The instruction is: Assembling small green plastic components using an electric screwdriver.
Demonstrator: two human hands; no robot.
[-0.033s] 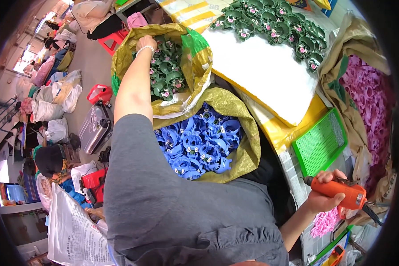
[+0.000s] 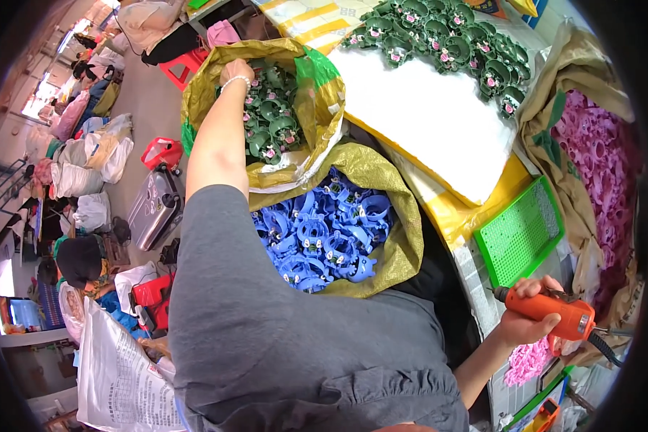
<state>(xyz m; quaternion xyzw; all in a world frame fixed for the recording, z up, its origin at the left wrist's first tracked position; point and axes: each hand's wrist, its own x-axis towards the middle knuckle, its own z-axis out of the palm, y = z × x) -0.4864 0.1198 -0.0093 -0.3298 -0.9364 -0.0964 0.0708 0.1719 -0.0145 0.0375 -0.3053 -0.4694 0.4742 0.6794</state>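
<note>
My left arm reaches far forward into a yellow-green woven bag point(image 2: 315, 92). My left hand point(image 2: 236, 70), a beaded bracelet at its wrist, is closed inside the bag's far left rim, beside dark green plastic pieces point(image 2: 270, 122) with small pink flowers. What its curled fingers hold, if anything, is hidden. At the lower right, my right hand point(image 2: 529, 320) grips an orange electric screwdriver point(image 2: 554, 312), its bit end toward the left and a coiled black cord at its back. Nearer me, a second woven bag point(image 2: 403, 252) holds blue plastic pieces point(image 2: 317, 234).
More green flowered pieces point(image 2: 439, 43) cover the far end of a white padded surface point(image 2: 425, 119). A green perforated tray point(image 2: 518, 234) lies nearer. Pink pieces point(image 2: 597, 165) fill a sack on the right. Small pink parts point(image 2: 527, 360) sit below my right hand. A suitcase point(image 2: 155, 205) stands left.
</note>
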